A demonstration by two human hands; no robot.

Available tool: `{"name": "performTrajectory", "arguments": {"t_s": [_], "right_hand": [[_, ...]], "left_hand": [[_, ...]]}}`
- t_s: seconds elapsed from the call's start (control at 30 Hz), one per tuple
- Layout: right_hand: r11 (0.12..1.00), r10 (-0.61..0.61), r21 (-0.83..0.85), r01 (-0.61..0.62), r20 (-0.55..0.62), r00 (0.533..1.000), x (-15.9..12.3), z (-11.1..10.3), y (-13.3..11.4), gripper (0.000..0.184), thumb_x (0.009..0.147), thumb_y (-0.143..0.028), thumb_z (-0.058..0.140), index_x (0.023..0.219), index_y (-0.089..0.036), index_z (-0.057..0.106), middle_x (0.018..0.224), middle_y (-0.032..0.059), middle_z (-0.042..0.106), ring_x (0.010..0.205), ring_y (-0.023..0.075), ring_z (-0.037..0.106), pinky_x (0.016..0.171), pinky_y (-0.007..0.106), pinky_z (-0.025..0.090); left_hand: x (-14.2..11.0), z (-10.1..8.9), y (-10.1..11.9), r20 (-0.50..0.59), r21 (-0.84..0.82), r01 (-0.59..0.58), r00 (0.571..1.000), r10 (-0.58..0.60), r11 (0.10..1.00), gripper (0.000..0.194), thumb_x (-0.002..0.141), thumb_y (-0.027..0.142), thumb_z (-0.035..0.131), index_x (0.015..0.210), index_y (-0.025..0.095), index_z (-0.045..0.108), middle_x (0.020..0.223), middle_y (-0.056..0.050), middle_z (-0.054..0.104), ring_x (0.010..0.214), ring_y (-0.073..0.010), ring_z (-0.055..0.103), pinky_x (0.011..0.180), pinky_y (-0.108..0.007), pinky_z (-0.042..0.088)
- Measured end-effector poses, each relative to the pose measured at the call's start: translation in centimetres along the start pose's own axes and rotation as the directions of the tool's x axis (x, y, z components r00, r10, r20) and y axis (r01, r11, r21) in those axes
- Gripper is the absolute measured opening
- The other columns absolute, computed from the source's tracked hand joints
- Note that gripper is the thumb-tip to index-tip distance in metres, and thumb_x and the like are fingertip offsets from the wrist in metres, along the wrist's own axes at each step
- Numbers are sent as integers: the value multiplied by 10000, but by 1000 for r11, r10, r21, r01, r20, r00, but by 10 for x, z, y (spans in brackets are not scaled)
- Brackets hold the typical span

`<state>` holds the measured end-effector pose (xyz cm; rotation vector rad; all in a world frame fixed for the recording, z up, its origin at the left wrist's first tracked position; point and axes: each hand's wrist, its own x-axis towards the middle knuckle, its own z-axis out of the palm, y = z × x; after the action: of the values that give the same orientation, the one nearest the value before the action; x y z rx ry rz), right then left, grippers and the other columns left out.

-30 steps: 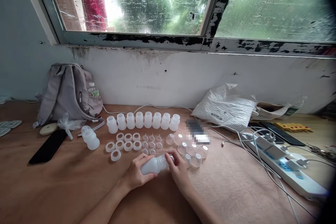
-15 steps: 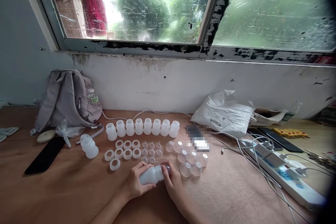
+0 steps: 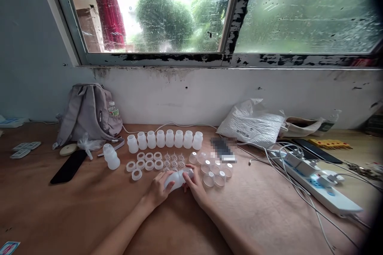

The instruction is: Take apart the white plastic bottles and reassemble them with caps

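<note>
A frosted white baby bottle (image 3: 174, 181) lies tilted between my hands, its top end pointing right. My left hand (image 3: 160, 188) is wrapped round the bottle's body. At the top end my right hand (image 3: 194, 181) closes its fingers on the clear cap (image 3: 188, 172). Just behind them are several small clear nipples (image 3: 174, 157), partly hidden by my hands. White collar rings (image 3: 149, 165) lie left of these, and clear dome caps (image 3: 208, 179) to the right. A row of open bottles (image 3: 170, 138) stands farther back. One capped bottle (image 3: 111, 157) stands apart at the left.
A black phone (image 3: 68, 166), a round cream-coloured disc (image 3: 68, 150) and a grey backpack (image 3: 86, 115) are at the left. A silvery plastic mailer (image 3: 251, 121) lies against the wall. White cables run round a power strip (image 3: 321, 187) on the right.
My view has turned slightly to the left, so the tabletop things appear shifted. Both hands keep hold of the bottle; the right-hand fingers have shifted round its cap.
</note>
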<state>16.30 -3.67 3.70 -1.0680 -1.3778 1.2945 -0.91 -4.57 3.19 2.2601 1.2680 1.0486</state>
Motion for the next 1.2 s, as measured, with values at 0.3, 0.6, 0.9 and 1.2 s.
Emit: {"name": "performTrajectory", "arguments": {"t_s": [0.3,0.6,0.9,1.2], "right_hand": [[965,-234,-86,247,140,962,-5,5,11,489,712,-419,579,1102,-226,355,844,16,544,619,116,551,532,245,457],[950,-223,-189,249,148,964,-5,8,14,312,739,-451,528,886,-176,517,690,-5,568,538,100,521,522,238,445],[974,-186,-113,198,108,977,-1,8,15,318,717,-469,540,843,-177,537,668,-12,558,485,99,529,469,235,446],[982,-164,-86,170,75,984,-2,7,12,333,732,-491,513,825,-172,540,650,-7,550,476,104,529,461,234,439]], "left_hand": [[-28,-1,-10,10,112,94,995,-96,989,484,854,402,307,1280,182,242,1262,-128,398,1153,-234,381,946,-399,314],[-33,-7,-3,-87,56,340,938,-335,939,471,666,456,576,1031,195,434,1016,-82,550,972,-249,515,834,-404,382],[-9,-49,28,-363,-8,98,927,-95,995,468,758,388,502,1176,220,375,1141,-85,481,1015,-202,491,850,-347,394],[29,-120,32,-146,249,66,989,-30,966,250,732,418,508,868,235,610,831,-15,641,799,-175,577,772,-296,411]]}}
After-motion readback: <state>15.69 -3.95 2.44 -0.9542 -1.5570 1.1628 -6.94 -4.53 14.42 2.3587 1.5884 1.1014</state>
